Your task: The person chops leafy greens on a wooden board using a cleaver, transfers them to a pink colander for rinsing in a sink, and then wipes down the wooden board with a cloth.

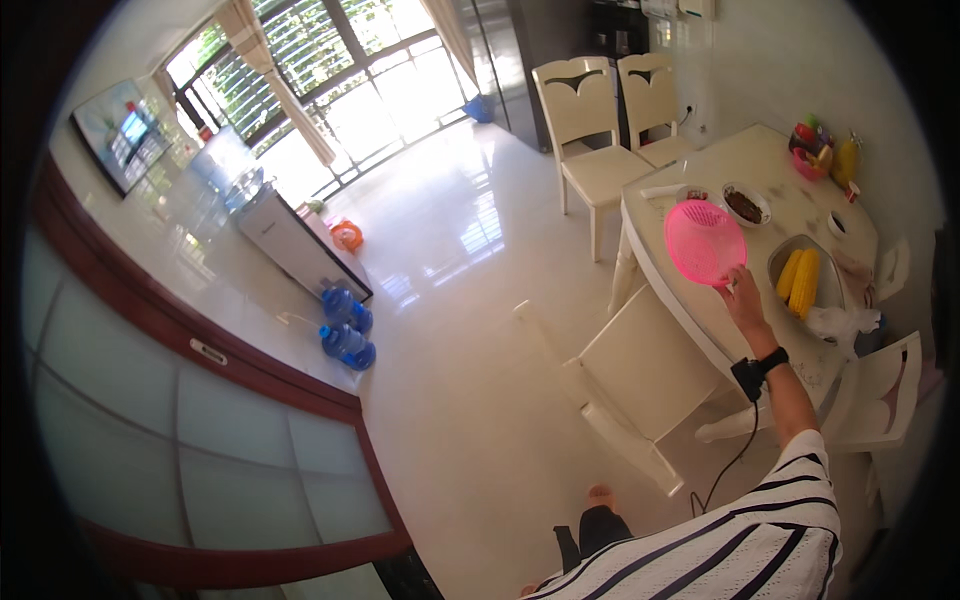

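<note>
A pink plastic mesh basket (705, 242) is held at its near rim by my right hand (739, 292), over the dining table (780, 161). Just beyond the basket are a small dish with a red item (696, 194) and a patterned bowl of dark food (746, 205). To the right of my hand, several yellow corn cobs (804, 283) lie in a metal basin (772, 262), with a crumpled clear plastic bag (836, 321) beside it. A black device with a cable is strapped at my right wrist. My left hand is out of view.
A cream chair (645, 367) stands close to the table's near side; more chairs (581, 112) stand beyond it. Large blue water bottles (346, 346) are on the floor beside a water dispenser (292, 240). A sliding door (225, 450) with frosted panes is at the left.
</note>
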Motion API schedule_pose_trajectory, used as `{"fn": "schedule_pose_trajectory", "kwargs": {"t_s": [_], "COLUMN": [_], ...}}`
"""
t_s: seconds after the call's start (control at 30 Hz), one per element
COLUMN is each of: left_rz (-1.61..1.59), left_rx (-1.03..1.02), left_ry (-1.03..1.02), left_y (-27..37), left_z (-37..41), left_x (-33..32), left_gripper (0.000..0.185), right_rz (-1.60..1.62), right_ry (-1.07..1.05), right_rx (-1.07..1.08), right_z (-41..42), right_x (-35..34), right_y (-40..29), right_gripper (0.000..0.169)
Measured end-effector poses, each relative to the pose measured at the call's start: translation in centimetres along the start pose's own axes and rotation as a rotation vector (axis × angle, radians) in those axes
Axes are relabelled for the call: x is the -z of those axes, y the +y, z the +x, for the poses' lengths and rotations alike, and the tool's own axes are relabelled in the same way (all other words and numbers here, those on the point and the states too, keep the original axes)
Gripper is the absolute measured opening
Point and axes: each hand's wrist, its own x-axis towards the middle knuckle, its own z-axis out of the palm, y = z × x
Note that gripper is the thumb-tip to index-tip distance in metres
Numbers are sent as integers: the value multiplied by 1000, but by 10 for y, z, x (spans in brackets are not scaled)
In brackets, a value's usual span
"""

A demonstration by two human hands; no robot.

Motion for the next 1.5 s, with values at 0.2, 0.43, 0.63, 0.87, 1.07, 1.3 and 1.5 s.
{"fn": "schedule_pose_trajectory", "kwargs": {"t_s": [0.2,0.43,0.63,0.87,1.07,1.3,1.5], "left_rz": [197,-151,125,-42,-203,-715,-1523], "left_rx": [-85,68,211,51,69,109,15], "left_ry": [180,435,509,706,912,1021,589], "left_y": [34,-66,-165,-198,-221,-299,-374], "left_z": [-4,-1,-36,-32,-15,33,114], "left_x": [37,76,136,233,303,339,440], "left_gripper": [35,33,29,29,27,40,65], "right_rz": [206,494,812,1105,1283,1104,1203], "right_ry": [-133,-370,-781,-1166,-1348,-1337,-1215], "right_rx": [458,974,1360,1567,1578,1554,1530], "right_z": [-17,-158,-270,-382,-477,-573,-604], "right_x": [132,146,125,77,15,-15,-46], "right_y": [-232,-495,-681,-848,-996,-1168,-1276], "right_gripper": [24,26,17,17,29,34,25]}}
